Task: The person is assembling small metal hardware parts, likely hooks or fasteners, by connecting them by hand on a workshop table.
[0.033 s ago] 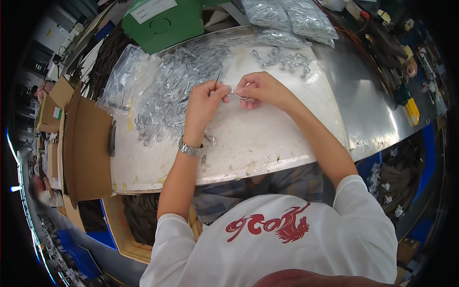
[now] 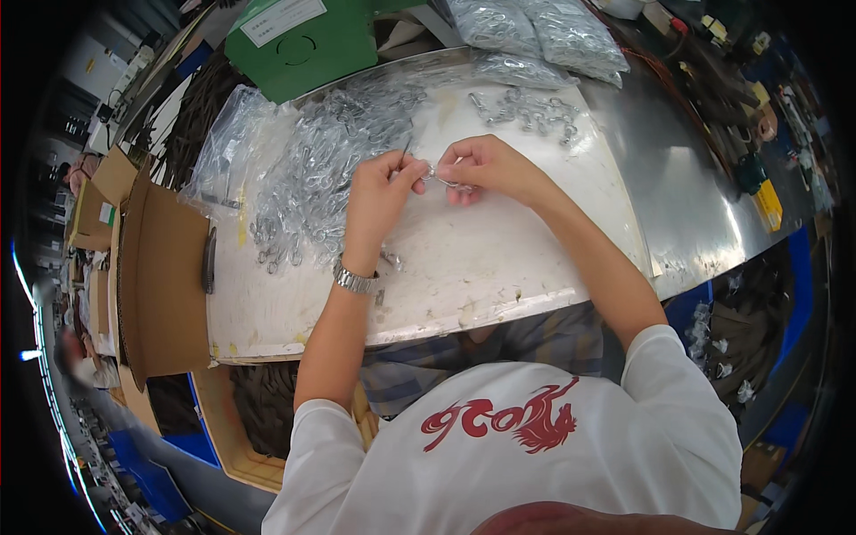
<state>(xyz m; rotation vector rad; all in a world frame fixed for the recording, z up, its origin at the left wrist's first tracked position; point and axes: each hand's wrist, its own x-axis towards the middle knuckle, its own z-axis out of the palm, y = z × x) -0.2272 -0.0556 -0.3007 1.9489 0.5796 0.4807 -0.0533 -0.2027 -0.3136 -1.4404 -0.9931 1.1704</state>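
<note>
Over the white tabletop, my left hand and my right hand meet with pinched fingers. Between them is a small shiny metal fitting, with looped parts, gripped from both sides. Fingertips hide much of it, so its exact kind does not show. A thin dark strip or pin sticks up by my left fingers; whether they hold it, I cannot tell. Left of my hands spreads a heap of silver metal fittings with rings and hooks. A smaller group of similar fittings lies beyond my right hand.
A clear plastic bag lies at the heap's left. The green machine housing and filled plastic bags stand at the back. An open cardboard box borders the left edge; bare metal tabletop extends right.
</note>
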